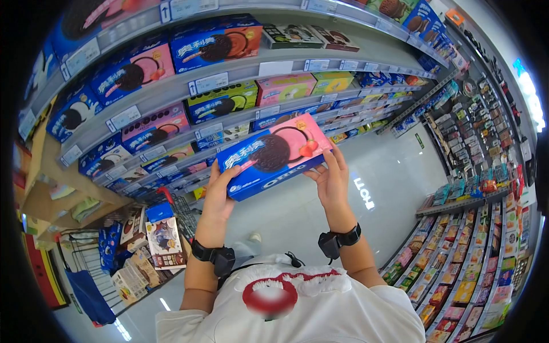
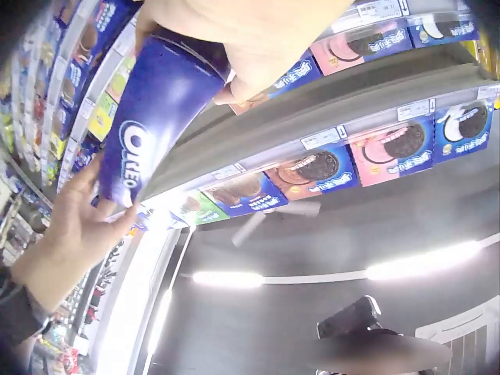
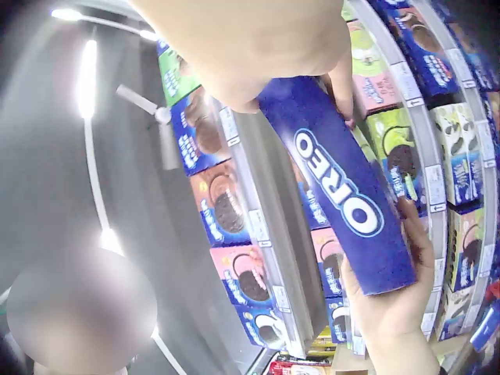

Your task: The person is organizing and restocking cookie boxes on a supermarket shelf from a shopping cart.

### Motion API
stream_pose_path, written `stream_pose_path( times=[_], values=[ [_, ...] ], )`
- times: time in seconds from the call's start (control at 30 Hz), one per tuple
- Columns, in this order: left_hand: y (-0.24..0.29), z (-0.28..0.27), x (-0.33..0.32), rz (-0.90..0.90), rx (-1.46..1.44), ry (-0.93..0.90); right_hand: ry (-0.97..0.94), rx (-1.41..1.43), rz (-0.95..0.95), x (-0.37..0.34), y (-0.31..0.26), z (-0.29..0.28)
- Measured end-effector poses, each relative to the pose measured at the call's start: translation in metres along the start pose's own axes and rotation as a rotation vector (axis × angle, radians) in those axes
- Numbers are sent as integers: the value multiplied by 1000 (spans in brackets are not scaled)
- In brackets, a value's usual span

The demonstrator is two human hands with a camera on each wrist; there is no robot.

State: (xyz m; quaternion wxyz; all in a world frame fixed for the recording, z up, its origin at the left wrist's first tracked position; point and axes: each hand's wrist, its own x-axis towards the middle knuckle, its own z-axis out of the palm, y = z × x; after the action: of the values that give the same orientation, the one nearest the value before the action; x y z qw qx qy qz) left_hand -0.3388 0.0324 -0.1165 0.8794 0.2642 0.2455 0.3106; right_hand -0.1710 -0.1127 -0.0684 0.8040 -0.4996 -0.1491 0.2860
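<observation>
Between both hands is a blue and pink box of strawberry Oreo cookies [image 1: 274,153], tilted, its cookie picture facing up and its blue side toward the body. The left hand [image 1: 218,191] grips its left end, thumb on the front face. At the right end, the right hand [image 1: 333,180] holds the corner with thumb and fingers. In the left wrist view the box's blue side [image 2: 160,109] spans from one hand to the other. The right wrist view shows the Oreo lettering on that side [image 3: 336,183].
Shelves of cookie boxes [image 1: 214,47] rise in front, with price-tag edges [image 1: 209,83]. A shopping cart [image 1: 91,268] with several boxes stands at lower left. Tiled floor [image 1: 366,197] lies beyond the hands. Packed snack shelves [image 1: 457,274] line the right, and hanging goods [image 1: 480,126] fill the far rack.
</observation>
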Motion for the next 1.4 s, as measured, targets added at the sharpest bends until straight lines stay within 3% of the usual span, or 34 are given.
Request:
stream_pose_path(
  times=[0.07, 0.2, 0.3, 0.47, 0.5, 0.63, 0.73, 0.77, 0.87, 0.97, 1.03, 1.13, 1.3, 1.4],
  values=[
    [-4, -7, 11, -129, -35, 2, -65, -53, -137, -5, -10, 8],
    [-14, -4, 25, -386, -195, -174, -147, -379, -467, -23, -28, 4],
    [-36, -12, 44, -466, -281, -285, -169, -676, -754, -21, -41, -8],
    [-54, -5, 51, -525, -384, -498, -141, -942, -967, -18, -49, -18],
    [-59, 0, 49, -619, -457, -573, -150, -881, -917, -17, -49, -21],
    [-83, 5, 46, -763, -449, -548, -275, -608, -719, -8, -42, -26],
    [-94, 23, 34, -894, -577, -714, -408, -395, -573, 3, -39, -34],
    [-99, 25, 32, -934, -587, -656, -440, -364, -564, 11, -34, -43],
    [-106, 34, 25, -789, -589, -606, -536, -206, -459, 20, -43, -44],
    [-109, 46, 24, -621, -385, -642, -578, -103, -411, 28, -50, -50],
    [-105, 78, 12, -615, -454, -578, -588, 11, -377, 37, -55, -53],
    [-121, 95, 5, -592, -517, -549, -432, 119, -116, 51, -76, -56],
    [-145, 108, -9, -364, -410, -571, -543, 328, 38, 69, -84, -71],
    [-153, 106, -18, -216, -367, -527, -589, 397, 240, 81, -76, -81]
  ],
)
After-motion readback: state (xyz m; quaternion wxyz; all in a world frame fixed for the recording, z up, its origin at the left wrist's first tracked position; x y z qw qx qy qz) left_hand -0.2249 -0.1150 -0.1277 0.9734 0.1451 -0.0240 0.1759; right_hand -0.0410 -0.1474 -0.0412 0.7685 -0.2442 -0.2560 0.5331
